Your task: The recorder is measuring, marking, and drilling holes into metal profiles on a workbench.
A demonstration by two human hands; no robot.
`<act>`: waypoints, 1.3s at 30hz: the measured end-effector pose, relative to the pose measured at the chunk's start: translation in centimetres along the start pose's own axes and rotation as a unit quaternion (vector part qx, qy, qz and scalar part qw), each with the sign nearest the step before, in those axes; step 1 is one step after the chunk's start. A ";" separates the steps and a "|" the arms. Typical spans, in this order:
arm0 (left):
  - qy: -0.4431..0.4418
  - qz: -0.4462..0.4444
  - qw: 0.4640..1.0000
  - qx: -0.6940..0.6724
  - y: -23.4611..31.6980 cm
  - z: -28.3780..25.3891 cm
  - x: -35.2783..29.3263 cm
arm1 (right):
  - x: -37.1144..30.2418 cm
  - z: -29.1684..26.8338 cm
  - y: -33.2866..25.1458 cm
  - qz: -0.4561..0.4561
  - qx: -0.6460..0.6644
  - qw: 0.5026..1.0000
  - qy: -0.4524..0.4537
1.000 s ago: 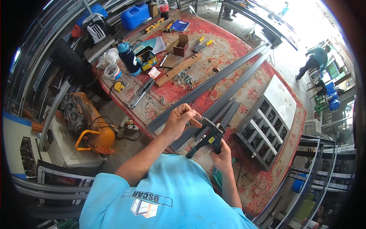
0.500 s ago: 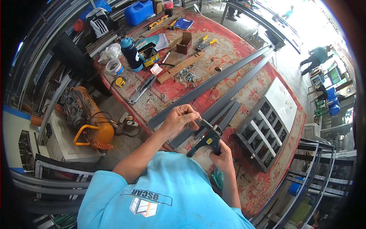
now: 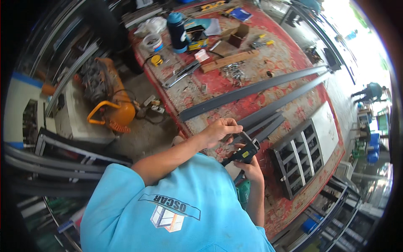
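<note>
My right hand is wrapped round the grip of a dark rivet gun with a yellow label. The tool's slim metal nose points up and left toward my left hand. Thumb and forefinger of that hand are pinched together at the nose tip; whatever small piece is between them is too small to make out. Both hands are held in front of my chest, above the near edge of the table. Below them lie dark grey metal bars. A pile of small silver fasteners sits further back.
The red patterned table cover bears a wooden strip, long metal pliers, a blue bottle and a compartment tray at right. A green power tool lies by my right forearm. An orange compressor stands left.
The whole view has shifted, so the table sits further right and lower. My hands stay together at the rivet gun's nose, and the tool has tilted slightly.
</note>
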State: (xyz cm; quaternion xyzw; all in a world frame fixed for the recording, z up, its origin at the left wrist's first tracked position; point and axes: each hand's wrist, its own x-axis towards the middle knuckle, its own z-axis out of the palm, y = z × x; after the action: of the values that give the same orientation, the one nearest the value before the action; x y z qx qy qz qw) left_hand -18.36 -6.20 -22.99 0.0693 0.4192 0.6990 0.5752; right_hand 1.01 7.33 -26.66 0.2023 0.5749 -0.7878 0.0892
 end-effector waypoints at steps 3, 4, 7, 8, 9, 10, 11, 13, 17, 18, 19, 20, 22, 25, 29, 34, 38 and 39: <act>0.074 -0.031 0.997 -0.022 -1.2 -2.5 -0.6 | 0.6 1.2 -2.0 0.025 0.034 0.997 0.069; 0.113 -0.056 0.992 -0.031 -1.8 -3.6 -0.6 | 0.9 1.1 -2.1 0.039 0.030 0.994 0.096; 0.174 -0.040 0.983 -0.040 -5.8 -11.1 -1.8 | 2.0 -0.6 -1.6 0.074 0.032 0.989 0.121; 0.219 -0.035 0.974 -0.049 -6.5 -13.1 -2.6 | 2.1 -1.3 -1.2 0.060 0.018 0.992 0.110; 0.224 -0.035 0.972 -0.057 -6.5 -14.6 -3.6 | 1.9 -1.4 -1.5 0.059 0.005 0.994 0.093; 0.251 0.005 0.961 -0.112 -6.4 -15.9 -4.7 | 1.8 -1.5 -2.0 0.067 0.001 0.994 0.088; 0.278 0.044 0.945 -0.166 -6.5 -17.2 -5.8 | 1.7 -1.6 -2.3 0.114 0.081 0.983 0.115; 0.288 0.049 0.922 -0.255 -6.9 -20.5 -6.8 | 1.7 -0.9 -3.2 0.173 0.131 0.966 0.141; 0.274 0.022 0.891 -0.361 -8.5 -26.3 -7.0 | 4.3 1.9 -5.6 0.190 0.040 0.973 0.128; 0.280 -0.002 0.902 -0.328 -8.3 -26.5 -6.7 | 5.2 1.9 -5.5 0.192 -0.023 0.978 0.081; 0.305 0.006 0.907 -0.290 -8.1 -26.3 -6.2 | 6.3 1.9 -5.6 0.191 -0.086 0.977 0.032; 0.304 0.003 0.905 -0.296 -7.6 -26.2 -6.1 | 7.4 2.8 -6.2 0.196 -0.089 0.976 0.033; 0.358 0.044 0.911 -0.199 -6.8 -26.0 -5.8 | 9.5 5.6 -7.4 0.171 -0.153 0.973 -0.033; 0.367 0.053 0.918 -0.137 -6.5 -25.9 -5.4 | 11.7 7.2 -7.0 0.183 -0.184 0.964 -0.047; 0.432 0.049 0.900 0.002 -7.9 -26.6 -5.1 | 14.9 8.0 -5.0 0.161 -0.255 0.950 -0.083; 0.501 0.054 0.861 0.067 -8.1 -24.3 -4.1 | 17.6 9.3 -3.5 0.165 -0.359 0.913 -0.101; 0.526 0.059 0.825 0.200 -7.3 -23.6 -3.3 | 18.2 8.8 -1.2 0.135 -0.368 0.915 -0.098; 0.545 0.045 0.807 0.222 -7.6 -23.8 -2.8 | 18.2 8.8 -1.1 0.129 -0.379 0.912 -0.088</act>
State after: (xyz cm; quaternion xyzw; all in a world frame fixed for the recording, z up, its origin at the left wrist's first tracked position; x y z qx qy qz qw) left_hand -25.51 -20.72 -42.18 -0.1782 0.8042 0.5348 0.1886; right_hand -17.69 1.07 -31.08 0.1559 0.7890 -0.5069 0.3101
